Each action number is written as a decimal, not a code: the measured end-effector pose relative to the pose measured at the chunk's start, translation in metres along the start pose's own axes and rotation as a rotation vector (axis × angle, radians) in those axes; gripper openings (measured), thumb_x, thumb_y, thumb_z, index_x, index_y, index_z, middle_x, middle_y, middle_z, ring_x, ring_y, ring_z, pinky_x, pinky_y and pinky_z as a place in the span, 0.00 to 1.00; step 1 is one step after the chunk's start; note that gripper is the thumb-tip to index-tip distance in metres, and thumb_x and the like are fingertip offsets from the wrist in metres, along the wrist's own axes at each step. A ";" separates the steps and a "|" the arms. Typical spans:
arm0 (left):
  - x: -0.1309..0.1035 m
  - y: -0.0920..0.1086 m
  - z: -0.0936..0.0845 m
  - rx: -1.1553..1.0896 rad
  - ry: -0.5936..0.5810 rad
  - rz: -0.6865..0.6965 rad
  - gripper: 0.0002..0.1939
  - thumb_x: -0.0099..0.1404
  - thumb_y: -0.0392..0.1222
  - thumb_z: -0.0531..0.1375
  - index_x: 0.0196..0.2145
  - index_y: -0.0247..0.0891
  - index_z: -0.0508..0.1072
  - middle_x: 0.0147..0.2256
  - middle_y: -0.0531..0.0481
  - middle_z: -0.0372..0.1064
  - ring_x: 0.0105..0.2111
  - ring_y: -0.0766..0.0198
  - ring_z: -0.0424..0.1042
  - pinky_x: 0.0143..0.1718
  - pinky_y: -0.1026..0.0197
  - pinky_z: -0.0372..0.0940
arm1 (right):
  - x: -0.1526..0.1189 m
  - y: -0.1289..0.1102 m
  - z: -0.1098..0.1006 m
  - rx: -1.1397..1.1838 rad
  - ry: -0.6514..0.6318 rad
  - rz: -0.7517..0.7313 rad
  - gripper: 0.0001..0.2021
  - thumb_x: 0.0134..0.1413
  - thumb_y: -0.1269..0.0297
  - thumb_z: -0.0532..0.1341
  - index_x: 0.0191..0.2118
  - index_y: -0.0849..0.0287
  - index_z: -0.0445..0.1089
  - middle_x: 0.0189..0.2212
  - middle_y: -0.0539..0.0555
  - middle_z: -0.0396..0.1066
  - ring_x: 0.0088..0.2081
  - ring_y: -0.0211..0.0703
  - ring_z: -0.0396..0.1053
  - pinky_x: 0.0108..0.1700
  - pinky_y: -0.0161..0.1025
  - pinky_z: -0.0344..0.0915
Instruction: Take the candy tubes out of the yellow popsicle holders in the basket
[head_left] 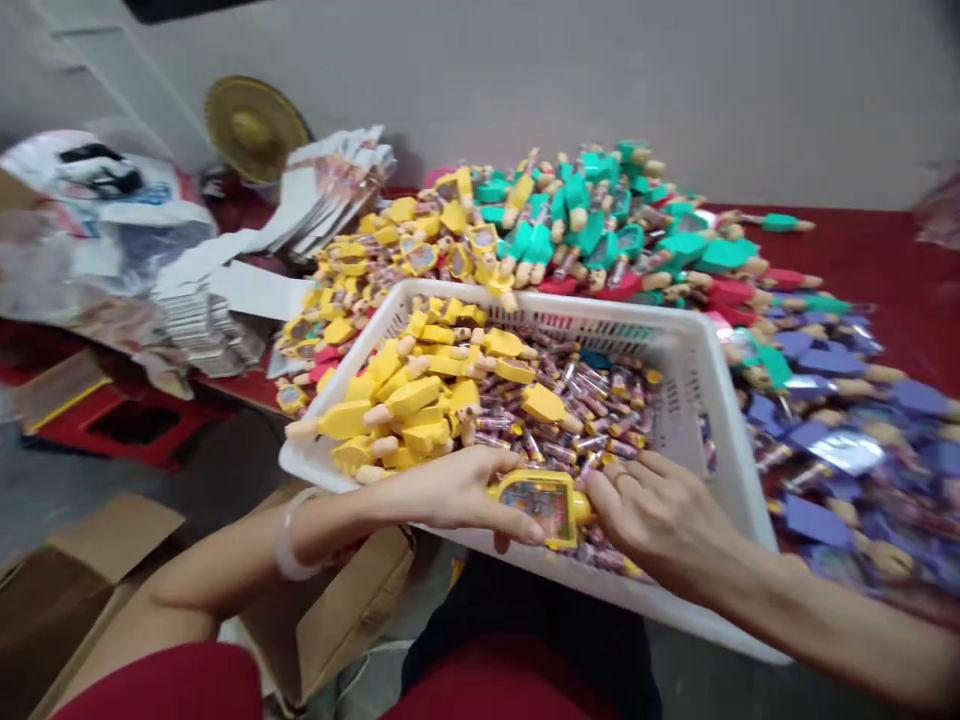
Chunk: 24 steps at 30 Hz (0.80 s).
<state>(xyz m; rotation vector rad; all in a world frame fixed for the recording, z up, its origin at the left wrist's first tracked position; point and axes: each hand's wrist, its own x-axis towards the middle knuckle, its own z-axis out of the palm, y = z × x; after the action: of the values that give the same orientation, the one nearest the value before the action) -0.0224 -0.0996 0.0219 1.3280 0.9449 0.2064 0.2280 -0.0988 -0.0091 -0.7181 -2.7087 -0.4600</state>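
My left hand (pixel 469 495) is wrapped round the body of a yellow toy (pixel 544 508) with a clear, picture-filled window, held above the near rim of a white plastic basket (pixel 720 400). At the toy's right end, the fingers of my right hand (pixel 652 505) are closed by its yellow neck; whatever else they pinch is hidden. Inside the basket, yellow toys (pixel 420 395) with beige ends are heaped on the left. Many small wrapped tubes (pixel 592 390) with yellow caps lie in its middle and right.
Behind the basket are piles of yellow toys (pixel 420 255) and green toys (pixel 592 215); purple toys (pixel 825 360) lie to the right. Stacked white cards (pixel 202 310) and plastic bags (pixel 150 220) sit at the left. Open cardboard boxes (pixel 352 610) stand below.
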 end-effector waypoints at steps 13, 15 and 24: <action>-0.045 0.005 0.043 0.265 0.022 -0.010 0.21 0.59 0.59 0.64 0.40 0.39 0.71 0.34 0.53 0.70 0.33 0.64 0.67 0.31 0.66 0.59 | -0.009 -0.058 -0.047 0.016 -0.070 0.168 0.11 0.52 0.77 0.54 0.23 0.56 0.61 0.16 0.49 0.61 0.19 0.41 0.58 0.28 0.41 0.49; -0.049 0.006 0.045 0.461 0.096 0.075 0.22 0.60 0.61 0.61 0.41 0.40 0.71 0.33 0.52 0.69 0.31 0.64 0.66 0.29 0.66 0.57 | -0.009 -0.058 -0.047 0.054 -0.099 0.198 0.10 0.50 0.77 0.54 0.23 0.57 0.61 0.15 0.49 0.63 0.18 0.39 0.59 0.27 0.41 0.48; -0.027 -0.015 0.050 1.186 0.196 0.379 0.21 0.70 0.56 0.50 0.47 0.37 0.68 0.31 0.42 0.73 0.26 0.60 0.70 0.23 0.61 0.56 | -0.029 -0.043 0.002 0.568 -0.397 0.288 0.07 0.52 0.65 0.59 0.25 0.54 0.70 0.21 0.50 0.74 0.20 0.39 0.68 0.21 0.34 0.54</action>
<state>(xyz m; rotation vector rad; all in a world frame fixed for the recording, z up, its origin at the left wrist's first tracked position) -0.0106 -0.1574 0.0179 2.6239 0.9922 0.0446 0.2292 -0.1457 -0.0307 -1.0800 -2.7911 0.5557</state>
